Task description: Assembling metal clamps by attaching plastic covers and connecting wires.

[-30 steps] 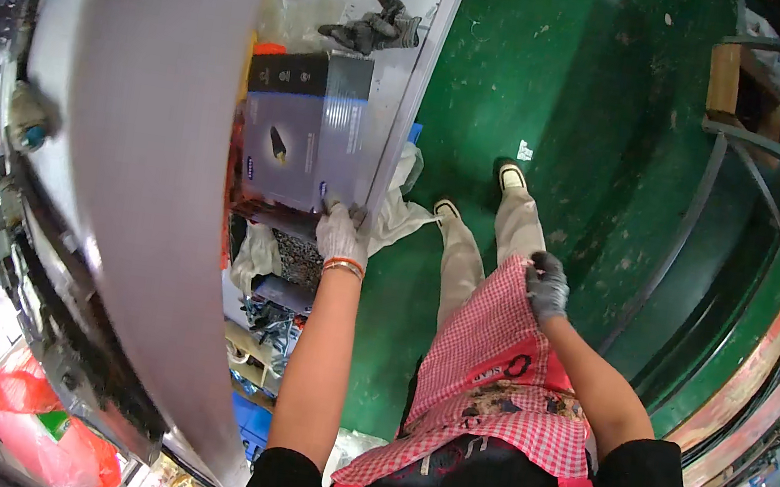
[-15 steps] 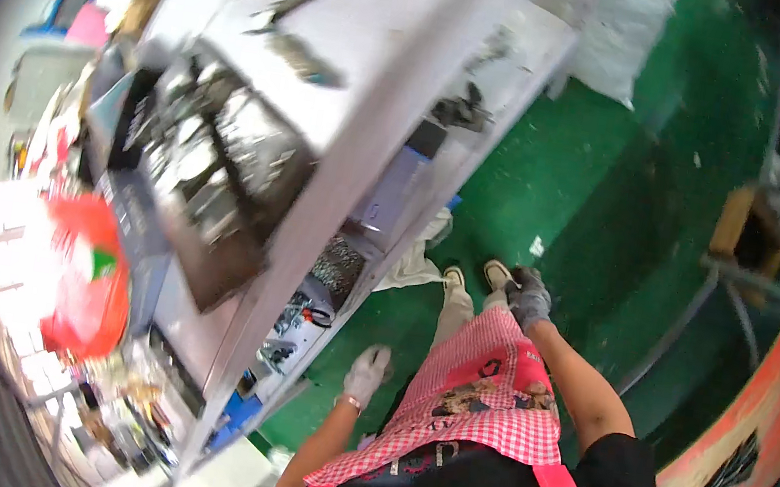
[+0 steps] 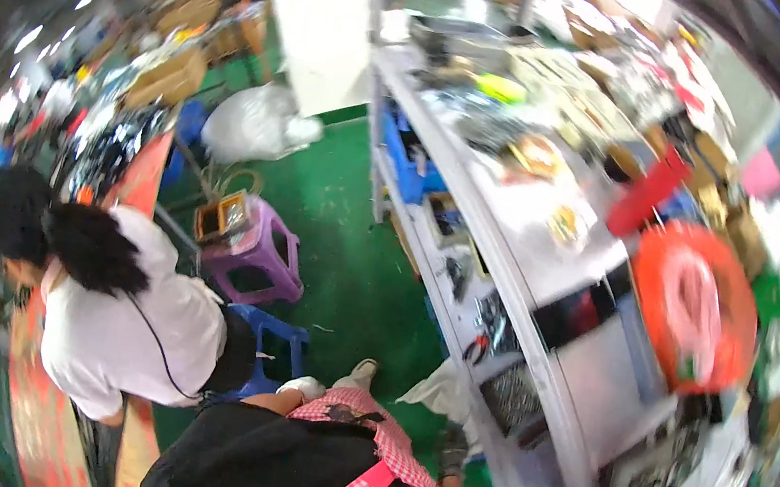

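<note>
My left hand [image 3: 302, 388], in a pale glove, hangs low beside the pink checked apron [image 3: 364, 411], close to a blue stool [image 3: 271, 322]. Its fingers are too small and blurred to read. On the other side of the apron is my right hand [image 3: 453, 452] in a dark grey glove, near a pale cloth [image 3: 444, 391] at the shelf's edge. Its fingers are smeared, and I make out nothing held in either hand.
To the right stands a metal shelf [image 3: 512, 301] loaded with trays, bags and a red-orange plastic bag [image 3: 736, 322]. A co-worker in a white top [image 3: 139, 328] sits at left by a bench. A purple stool [image 3: 259, 250] and a white bag [image 3: 252, 125] are on the green floor.
My view has swung round: the shelf went from left to right, and the co-worker and stools came into view. Both hands now sit lower and closer to my body.
</note>
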Available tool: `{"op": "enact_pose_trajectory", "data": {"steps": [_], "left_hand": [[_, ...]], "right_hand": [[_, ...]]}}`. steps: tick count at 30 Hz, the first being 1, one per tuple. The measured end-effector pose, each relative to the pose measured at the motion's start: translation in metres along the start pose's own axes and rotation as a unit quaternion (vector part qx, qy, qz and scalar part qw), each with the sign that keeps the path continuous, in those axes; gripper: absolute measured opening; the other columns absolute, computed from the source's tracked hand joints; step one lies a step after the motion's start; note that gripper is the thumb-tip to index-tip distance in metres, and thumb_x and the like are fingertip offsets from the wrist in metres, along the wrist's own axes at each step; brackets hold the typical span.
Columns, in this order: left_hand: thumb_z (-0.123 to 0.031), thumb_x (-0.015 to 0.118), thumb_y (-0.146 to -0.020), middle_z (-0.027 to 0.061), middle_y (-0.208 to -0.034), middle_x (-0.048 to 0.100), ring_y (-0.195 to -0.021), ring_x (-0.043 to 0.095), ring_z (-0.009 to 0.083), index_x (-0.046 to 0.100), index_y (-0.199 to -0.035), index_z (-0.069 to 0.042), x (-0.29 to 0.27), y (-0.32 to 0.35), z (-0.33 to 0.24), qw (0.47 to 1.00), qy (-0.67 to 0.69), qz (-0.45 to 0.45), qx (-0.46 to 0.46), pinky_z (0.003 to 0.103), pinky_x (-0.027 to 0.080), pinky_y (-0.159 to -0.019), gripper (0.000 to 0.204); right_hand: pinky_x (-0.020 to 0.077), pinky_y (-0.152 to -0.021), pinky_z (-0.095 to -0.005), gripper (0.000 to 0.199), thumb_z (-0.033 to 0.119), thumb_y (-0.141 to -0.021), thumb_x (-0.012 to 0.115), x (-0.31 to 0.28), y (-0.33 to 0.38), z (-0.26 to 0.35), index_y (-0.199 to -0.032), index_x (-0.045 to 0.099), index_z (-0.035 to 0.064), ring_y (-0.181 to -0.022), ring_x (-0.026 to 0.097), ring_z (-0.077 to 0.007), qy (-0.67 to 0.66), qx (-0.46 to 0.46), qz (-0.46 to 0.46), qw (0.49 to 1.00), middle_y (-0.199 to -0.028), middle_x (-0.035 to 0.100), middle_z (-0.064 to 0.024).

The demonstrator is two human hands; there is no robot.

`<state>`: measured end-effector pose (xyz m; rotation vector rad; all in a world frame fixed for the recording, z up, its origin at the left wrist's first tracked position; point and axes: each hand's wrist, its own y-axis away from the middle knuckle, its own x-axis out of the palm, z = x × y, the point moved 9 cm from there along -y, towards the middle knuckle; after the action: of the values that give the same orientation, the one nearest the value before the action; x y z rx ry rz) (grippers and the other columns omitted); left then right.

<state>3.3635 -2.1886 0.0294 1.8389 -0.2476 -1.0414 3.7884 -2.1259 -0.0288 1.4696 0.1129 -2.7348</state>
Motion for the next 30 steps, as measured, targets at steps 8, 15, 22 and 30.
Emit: {"op": "enact_pose_trajectory", "data": {"steps": [8, 15, 22, 30], "left_hand": [[-0.043, 0.043, -0.082, 0.0238, -0.119, 0.056, -0.117, 0.051, 0.0363, 0.061, -0.111, 0.001, -0.019, -0.034, 0.061, 0.979, 0.205, -0.012, 0.001, 0.04, 0.04, -0.096, 0.055], [-0.024, 0.047, -0.086, 0.017, -0.082, 0.065, -0.074, 0.065, 0.0283, 0.061, -0.09, -0.004, -0.168, -0.066, 0.062, 0.752, 0.651, -0.098, -0.001, 0.038, 0.05, -0.064, 0.024], [-0.022, 0.059, -0.084, 0.0072, -0.073, 0.062, -0.065, 0.062, 0.0197, 0.06, -0.084, -0.004, -0.24, -0.155, 0.018, 0.523, 0.851, 0.037, 0.027, 0.037, 0.053, -0.063, 0.018], [-0.022, 0.055, -0.084, 0.0073, -0.071, 0.061, -0.063, 0.061, 0.0206, 0.058, -0.078, -0.006, -0.438, -0.266, 0.069, 0.465, 0.882, -0.074, 0.023, 0.035, 0.051, -0.059, 0.017]], "right_hand": [[0.0481, -0.065, -0.0338, 0.019, 0.019, -0.083, 0.06, 0.05, -0.095, 0.122, -0.099, 0.063, 0.0074, -0.074, 0.059, -0.0203, -0.282, 0.197, 0.351, 0.871, -0.085, 0.064, -0.0071], [0.0489, -0.064, -0.0315, 0.019, 0.021, -0.084, 0.062, 0.095, -0.187, 0.236, -0.094, 0.063, 0.004, -0.067, 0.059, -0.0176, -0.26, 0.111, 0.392, 0.875, -0.078, 0.064, -0.0061], [0.0497, -0.065, -0.0312, 0.026, 0.023, -0.084, 0.063, 0.158, -0.281, 0.339, -0.102, 0.063, 0.0037, -0.072, 0.06, -0.0164, -0.166, 0.099, 0.523, 0.83, -0.086, 0.065, -0.0068], [0.0466, -0.055, -0.0379, 0.031, 0.036, -0.084, 0.058, 0.265, -0.515, 0.378, -0.095, 0.064, 0.0078, -0.062, 0.058, -0.0227, -0.214, 0.095, 0.409, 0.882, -0.074, 0.064, -0.0075]]}}
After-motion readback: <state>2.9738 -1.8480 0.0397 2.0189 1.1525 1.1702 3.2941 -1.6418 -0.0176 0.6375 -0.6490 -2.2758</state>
